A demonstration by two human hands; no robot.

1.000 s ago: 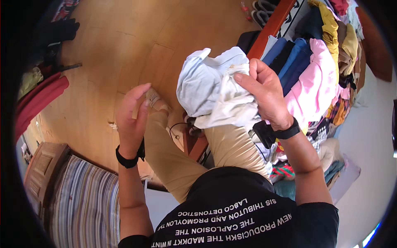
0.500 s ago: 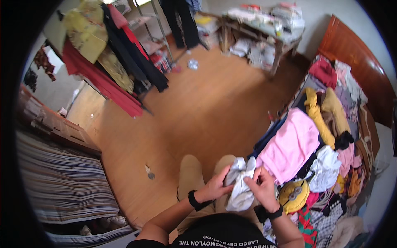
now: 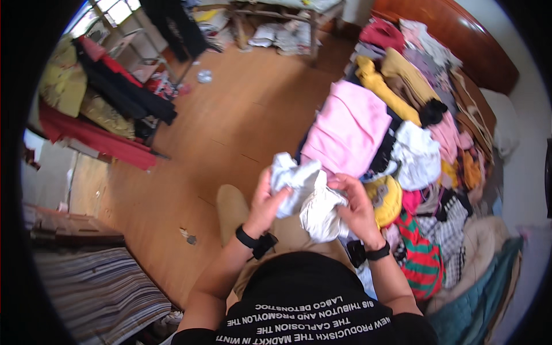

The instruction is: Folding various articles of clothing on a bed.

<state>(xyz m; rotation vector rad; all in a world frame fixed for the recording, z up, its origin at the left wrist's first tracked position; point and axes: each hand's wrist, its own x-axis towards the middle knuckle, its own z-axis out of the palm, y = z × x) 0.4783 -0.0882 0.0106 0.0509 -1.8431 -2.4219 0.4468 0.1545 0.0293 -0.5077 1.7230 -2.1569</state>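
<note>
Here in the lower middle of the frame, both hands are on the pale cloth (image 3: 321, 214)! The left hand (image 3: 265, 202) grips its bluish-grey side, thumb in front, the other fingers mostly lost behind the folds. The right hand (image 3: 357, 208) pinches the whiter, bunched side, and how its fingertips sit among the creases is hard to make out. One piece or two? The crumpling hides it, so I cannot tell.

Just above, a pink garment (image 3: 348, 129) spreads over darker clothes, covering most of them. Right of the right hand, a yellow plush item (image 3: 386, 198) peeks out, partly hidden, with a red-and-green striped cloth (image 3: 422, 257) below it. A white garment (image 3: 417, 155) lies crumpled higher up.

Up top, the tabletop (image 3: 287, 4) is sliced off by the frame's edge. Upper left, dark trousers (image 3: 169, 29) hang, their waist out of sight. Lower left, a striped cover (image 3: 109, 284) fades into the black fisheye rim.
</note>
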